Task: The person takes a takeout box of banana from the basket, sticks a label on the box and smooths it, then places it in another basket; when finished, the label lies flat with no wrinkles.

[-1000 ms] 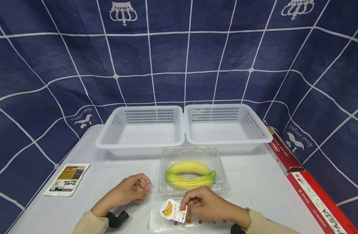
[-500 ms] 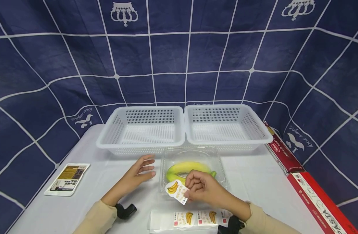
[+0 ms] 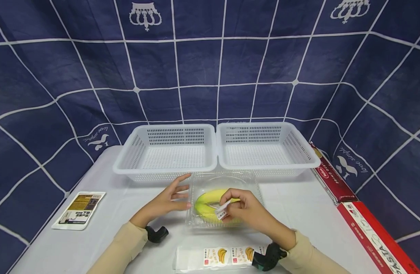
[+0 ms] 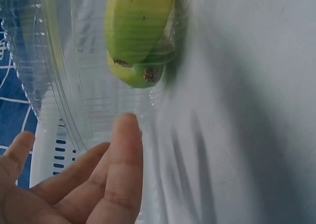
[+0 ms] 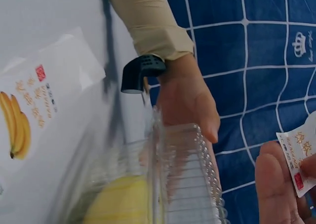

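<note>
Two hands worked at a clear container (image 3: pixel 197 182) on the white worktop (image 3: pixel 309 217).

Head view: the container stood in front of the paired white baskets and held the bananas (image 3: pixel 204 208). The left hand (image 3: pixel 166 201) was beside the container's left wall, its fingers spread, gripping nothing. The right hand (image 3: pixel 247 210) was over the container, thumb and finger closed in a pinch on a label (image 3: pixel 222 212). The label was turned steeply, so most of its print was not readable, and the fingers covered its upper part. The same hand hid the right part of the bananas. A label sheet (image 3: pixel 214 257) lay nearest the wearer, its right end covered by the black wrist device (image 3: pixel 269 257). A pasta box (image 3: pixel 377 236) was cut off by the lower edge.

Left wrist view: two banana ends showed through the plastic; the rest ran out at the top. The left fingers were extended close to the wall; contact could not be determined.

Right wrist view: the pinched label was cut off at the right edge, with orange lettering and a red mark visible. The container was blurred and cropped below; the left fingers showed only dimly through its wall.
</note>
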### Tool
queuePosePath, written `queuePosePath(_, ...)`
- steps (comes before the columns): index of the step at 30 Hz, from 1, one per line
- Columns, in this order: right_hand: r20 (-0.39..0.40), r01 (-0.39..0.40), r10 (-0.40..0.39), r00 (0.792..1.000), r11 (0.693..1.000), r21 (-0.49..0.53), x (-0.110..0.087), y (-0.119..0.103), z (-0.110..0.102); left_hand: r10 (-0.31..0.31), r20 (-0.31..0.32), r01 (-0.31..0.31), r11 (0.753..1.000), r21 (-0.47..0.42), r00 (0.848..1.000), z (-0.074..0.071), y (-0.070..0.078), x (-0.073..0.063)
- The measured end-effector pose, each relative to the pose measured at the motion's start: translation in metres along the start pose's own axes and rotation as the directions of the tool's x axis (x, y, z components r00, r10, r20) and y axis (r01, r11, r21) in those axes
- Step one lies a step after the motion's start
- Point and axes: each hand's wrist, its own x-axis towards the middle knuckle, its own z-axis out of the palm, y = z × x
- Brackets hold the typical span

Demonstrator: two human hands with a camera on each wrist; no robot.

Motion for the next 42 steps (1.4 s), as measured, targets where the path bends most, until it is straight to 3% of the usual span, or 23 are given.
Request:
queuePosePath(4,-0.028,0.006,-0.006,1.000,1.000,-0.012,0.005,-0.002,-0.003,-0.002,0.049,0.001,1.000,0.011,0.999,-0.001,-0.001,0.004)
queuePosePath(13,-0.095,-0.041,0.026,0.995,0.987,-0.156,0.013,-0.007,-0.015,-0.021,0.091,0.018,0.999,0.033,0.996,-0.003,0.001,0.011)
queuePosePath(21,-0.130,-0.066,0.053,0.990,0.993,-0.101,0.022,-0.010,-0.027,-0.059,0.142,0.061,0.998,-0.013,0.988,-0.004,0.005,0.013)
queuePosePath(26,-0.160,-0.090,0.074,0.984,0.991,-0.095,0.029,-0.010,-0.033,-0.081,0.135,0.083,0.997,-0.006,0.987,-0.005,0.007,0.013)
queuePosePath(33,-0.232,-0.145,0.101,0.967,0.973,-0.180,0.038,-0.002,-0.041,-0.104,0.109,0.103,0.995,0.014,0.989,-0.004,0.009,0.015)
queuePosePath(42,-0.217,-0.201,0.163,0.963,0.965,-0.169,0.039,0.005,-0.043,-0.111,0.062,0.111,0.994,0.005,0.992,0.002,0.007,0.015)
